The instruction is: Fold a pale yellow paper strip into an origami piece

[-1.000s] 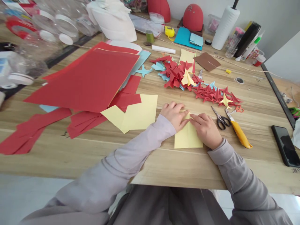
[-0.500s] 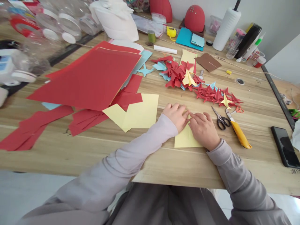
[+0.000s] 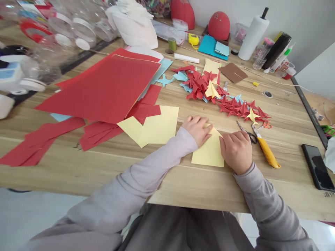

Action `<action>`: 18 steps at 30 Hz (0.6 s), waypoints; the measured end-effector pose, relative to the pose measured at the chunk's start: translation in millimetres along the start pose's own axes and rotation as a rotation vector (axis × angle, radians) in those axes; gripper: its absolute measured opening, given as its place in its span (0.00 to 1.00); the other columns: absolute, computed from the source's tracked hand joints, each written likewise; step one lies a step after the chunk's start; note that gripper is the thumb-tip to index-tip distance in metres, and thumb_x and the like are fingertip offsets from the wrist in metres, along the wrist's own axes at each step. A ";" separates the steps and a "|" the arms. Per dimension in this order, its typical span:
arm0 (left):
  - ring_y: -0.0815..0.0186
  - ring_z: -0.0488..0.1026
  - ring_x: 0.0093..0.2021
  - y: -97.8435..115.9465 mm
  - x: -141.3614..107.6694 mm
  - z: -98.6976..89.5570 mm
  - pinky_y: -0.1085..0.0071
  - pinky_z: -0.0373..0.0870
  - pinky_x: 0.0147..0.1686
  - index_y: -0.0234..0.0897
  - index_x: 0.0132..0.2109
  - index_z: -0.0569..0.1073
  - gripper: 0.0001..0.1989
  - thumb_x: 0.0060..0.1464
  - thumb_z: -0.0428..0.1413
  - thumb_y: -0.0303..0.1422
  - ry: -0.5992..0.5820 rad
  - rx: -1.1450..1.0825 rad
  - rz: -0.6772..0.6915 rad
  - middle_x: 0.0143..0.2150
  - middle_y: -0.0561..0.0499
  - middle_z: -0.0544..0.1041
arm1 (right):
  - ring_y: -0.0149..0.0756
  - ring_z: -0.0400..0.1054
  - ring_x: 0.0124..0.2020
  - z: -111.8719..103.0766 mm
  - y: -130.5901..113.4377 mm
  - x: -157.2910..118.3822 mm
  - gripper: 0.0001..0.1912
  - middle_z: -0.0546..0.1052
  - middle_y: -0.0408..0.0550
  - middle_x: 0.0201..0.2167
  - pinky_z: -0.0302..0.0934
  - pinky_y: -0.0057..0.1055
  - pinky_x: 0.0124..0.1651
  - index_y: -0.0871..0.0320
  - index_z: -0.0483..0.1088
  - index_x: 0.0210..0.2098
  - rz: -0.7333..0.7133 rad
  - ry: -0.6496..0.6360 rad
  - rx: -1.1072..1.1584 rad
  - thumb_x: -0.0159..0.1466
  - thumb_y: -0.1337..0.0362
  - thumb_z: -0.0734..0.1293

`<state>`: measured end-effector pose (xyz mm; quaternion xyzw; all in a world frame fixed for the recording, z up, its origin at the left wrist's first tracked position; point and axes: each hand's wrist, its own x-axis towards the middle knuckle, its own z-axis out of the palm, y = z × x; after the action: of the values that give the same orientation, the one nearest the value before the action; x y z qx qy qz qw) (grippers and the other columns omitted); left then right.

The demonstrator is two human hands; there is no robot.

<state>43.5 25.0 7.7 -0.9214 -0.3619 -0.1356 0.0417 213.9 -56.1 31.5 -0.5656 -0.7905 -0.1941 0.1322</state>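
Note:
A pale yellow sheet of paper [image 3: 208, 153] lies on the table in front of me, its upper edge slanting down to the right. My left hand [image 3: 196, 130] rests palm down over its upper left part, fingers stretched out and holding nothing. At the paper's upper right corner is my right hand [image 3: 237, 151], closed with curled fingers, the thumb against the edge. Black-handled scissors [image 3: 252, 137] lie partly hidden behind my right hand. Beside them is a yellow-handled utility knife [image 3: 268, 151].
Large red sheets [image 3: 104, 87] and cut red strips [image 3: 39, 143] cover the left side. Further yellow paper [image 3: 163, 127] lies left of my hands. Folded red paper stars [image 3: 199, 83] are heaped beyond them. A phone [image 3: 318, 167] lies at the right; clear plastic bottles [image 3: 83, 29] stand back left.
My right hand has slid right, away from my left hand, along the yellow paper to its upper right corner, and its fingers have curled. My left hand stays on the paper.

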 end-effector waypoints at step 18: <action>0.53 0.67 0.53 19.6 0.9 3.2 0.52 0.61 0.52 0.32 0.43 0.75 0.12 0.57 0.48 0.28 0.066 0.036 0.135 0.54 0.39 0.72 | 0.44 0.59 0.38 13.7 -3.7 0.1 0.09 0.69 0.55 0.37 0.50 0.38 0.38 0.60 0.69 0.41 -0.011 -0.222 -0.003 0.65 0.66 0.59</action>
<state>58.1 11.7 5.2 -0.9378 -0.2997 -0.1561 0.0794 210.5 -50.8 18.8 -0.5793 -0.8032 -0.1323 0.0420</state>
